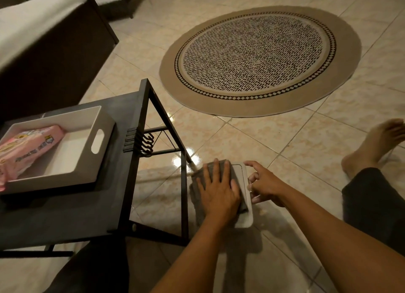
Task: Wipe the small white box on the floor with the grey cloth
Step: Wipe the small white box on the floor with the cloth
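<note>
The small white box (245, 209) lies flat on the tiled floor just right of the black table's leg. A grey cloth (221, 166) is spread over most of its top. My left hand (218, 188) lies flat on the cloth, fingers spread and pointing away from me, pressing it onto the box. My right hand (266, 186) grips the box's right edge, fingers curled against its side. Only the box's right strip and near corner show.
A low black table (65, 216) stands at the left, bearing a white tray (99, 143) with a pink wipes pack (24, 149). A round patterned rug (258, 58) lies farther out. My bare foot (377, 143) and dark-trousered leg rest at the right. A dark bed frame (54, 58) is at upper left.
</note>
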